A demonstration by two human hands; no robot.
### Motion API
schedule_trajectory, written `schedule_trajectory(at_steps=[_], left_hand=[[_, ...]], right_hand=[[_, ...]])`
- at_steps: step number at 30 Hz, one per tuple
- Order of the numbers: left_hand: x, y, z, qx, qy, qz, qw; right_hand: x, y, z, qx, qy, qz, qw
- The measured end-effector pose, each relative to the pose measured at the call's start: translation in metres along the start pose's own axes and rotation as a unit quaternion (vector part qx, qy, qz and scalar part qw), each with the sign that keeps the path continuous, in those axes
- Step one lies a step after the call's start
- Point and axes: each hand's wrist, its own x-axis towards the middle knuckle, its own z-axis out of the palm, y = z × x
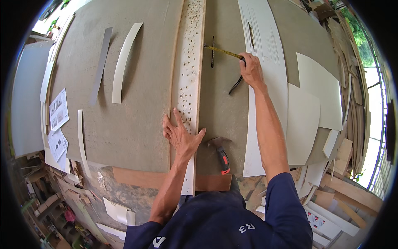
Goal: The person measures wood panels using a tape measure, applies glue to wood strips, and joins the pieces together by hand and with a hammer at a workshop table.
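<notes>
A long, narrow white board [188, 89] with raised wooden edges and many small holes runs lengthwise over the workbench [137, 137]. My left hand [182, 137] lies across its near part, open with the fingers spread. Farther off and to the right, my right hand [251, 70] is closed round a tape measure [243, 61], whose case is mostly hidden by the fingers. Its yellow blade [222, 50] is drawn out leftward, ending at the board's right edge. A black strap hangs below that hand. A claw hammer [222, 157] with a black and red handle rests right of my left hand.
To the right lie a long, scored white panel [267, 45] and several white sheets [302, 124]. Curved strips [124, 62] and printed papers [59, 110] are on the left. A dark slot [213, 58] marks the bench. Stacked boards [352, 79] stand beyond its right edge.
</notes>
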Motion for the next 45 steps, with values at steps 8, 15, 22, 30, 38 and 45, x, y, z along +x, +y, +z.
schedule_trajectory(at_steps=[8, 15, 22, 30, 38, 45], left_hand=[[-0.005, 0.001, 0.002, 0.039, 0.02, 0.007, 0.999], [-0.002, 0.004, 0.004, 0.057, 0.027, 0.011, 0.998], [-0.001, 0.004, 0.006, 0.079, 0.038, 0.019, 0.996], [0.002, 0.003, 0.0, 0.058, 0.008, 0.003, 0.998], [0.005, 0.001, -0.001, 0.042, 0.004, -0.002, 0.999], [0.006, -0.003, 0.0, 0.043, -0.007, 0.002, 0.999]], right_hand=[[-0.012, -0.004, -0.002, -0.08, -0.045, 0.048, 0.995], [-0.004, -0.011, 0.01, -0.082, -0.057, 0.013, 0.995], [-0.002, -0.007, 0.007, -0.095, -0.067, 0.009, 0.993], [0.0, -0.005, 0.005, -0.087, -0.069, -0.015, 0.994], [0.001, -0.001, 0.006, -0.094, -0.081, -0.019, 0.992], [0.001, -0.005, 0.008, -0.106, -0.09, -0.004, 0.99]])
